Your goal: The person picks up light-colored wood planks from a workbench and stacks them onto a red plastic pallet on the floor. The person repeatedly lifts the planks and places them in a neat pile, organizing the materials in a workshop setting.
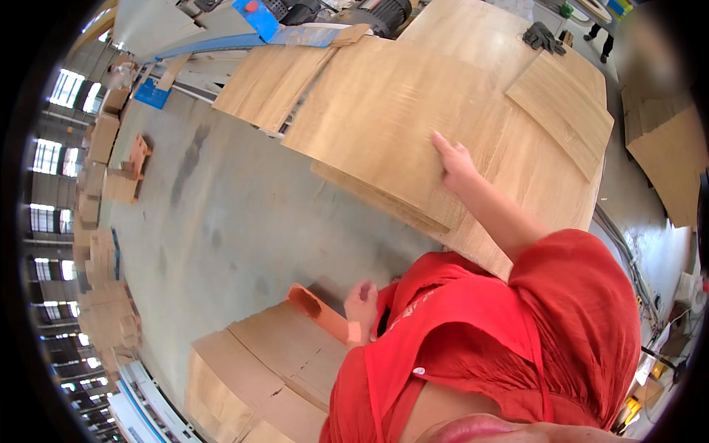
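A wood-grain board (369, 111) lies on top of a stack of similar boards (391, 199), its near corner jutting over the floor. My right hand (454, 164) is at the right side of that board, thumb on its face, the other fingers bent and mostly hidden. My left hand (361, 303) hangs low beside my red apron (473, 336), away from the boards. Its fingers are blurred and look loosely curled; nothing shows in them. A pale patch is on that wrist. Beneath that hand is an orange-brown curved piece (317, 311) by a stack covered with cardboard (273, 354).
Another wood-grain panel (561, 111) lies at the right of the large board surface, with dark gloves (543, 37) beyond it. A machine with a motor (380, 15) and blue rail stands at the back. Pallets and cartons (103, 136) line the left. A person's legs (605, 48) show far right.
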Demonstrator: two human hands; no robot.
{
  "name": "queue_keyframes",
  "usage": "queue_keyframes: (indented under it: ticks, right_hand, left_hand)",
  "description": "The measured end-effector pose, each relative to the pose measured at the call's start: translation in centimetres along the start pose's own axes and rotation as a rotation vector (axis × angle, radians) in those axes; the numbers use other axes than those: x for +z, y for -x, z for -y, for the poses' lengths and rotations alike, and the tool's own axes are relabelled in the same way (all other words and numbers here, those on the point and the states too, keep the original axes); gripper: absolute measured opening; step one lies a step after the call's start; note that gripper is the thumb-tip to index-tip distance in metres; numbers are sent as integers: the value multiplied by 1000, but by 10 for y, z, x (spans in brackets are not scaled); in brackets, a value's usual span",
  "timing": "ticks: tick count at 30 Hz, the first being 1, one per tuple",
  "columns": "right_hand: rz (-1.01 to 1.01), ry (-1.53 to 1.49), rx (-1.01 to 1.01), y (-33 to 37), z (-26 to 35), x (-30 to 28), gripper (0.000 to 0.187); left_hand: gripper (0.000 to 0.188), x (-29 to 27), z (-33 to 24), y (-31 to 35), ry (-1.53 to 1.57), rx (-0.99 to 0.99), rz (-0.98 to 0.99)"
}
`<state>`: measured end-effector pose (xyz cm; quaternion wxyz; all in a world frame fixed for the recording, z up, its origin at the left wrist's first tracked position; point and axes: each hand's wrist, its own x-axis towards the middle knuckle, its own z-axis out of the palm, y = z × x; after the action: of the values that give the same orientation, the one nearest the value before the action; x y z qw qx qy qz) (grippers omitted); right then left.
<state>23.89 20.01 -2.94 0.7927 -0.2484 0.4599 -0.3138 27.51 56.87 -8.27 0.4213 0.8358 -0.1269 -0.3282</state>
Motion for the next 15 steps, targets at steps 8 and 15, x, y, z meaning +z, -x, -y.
queue_keyframes:
  ticks: [8,15]
  right_hand:
    - [-103,279,8,33,-7,-152,47]
    - [-89,1254,-142,50,39,-135,45]
  left_hand:
    - [56,-12,-69,-116,66,293,-213]
    - [65,-4,-145,-251,-318,592,-224]
